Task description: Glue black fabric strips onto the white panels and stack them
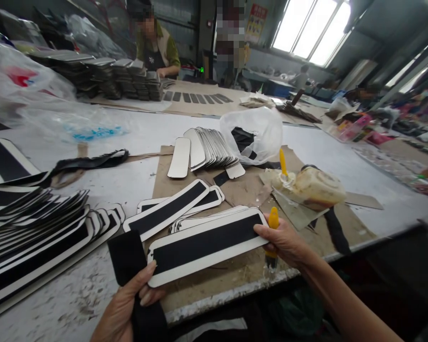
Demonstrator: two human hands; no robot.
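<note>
While the left hand [126,297] pinches one end of the white-edged panel [207,246] under its thumb, the right hand [287,241] grips the other, so the step in hand looks like handling it between both. The panel is above the brown sheet [196,289] on the counter [74,299], black band upward. A yellow-handled brush [273,218] points bristles down from the right fingers; a black strip [127,256] hangs by the left. Any shift calls for even support at both ends. The right forearm slants in from the lower right.
</note>
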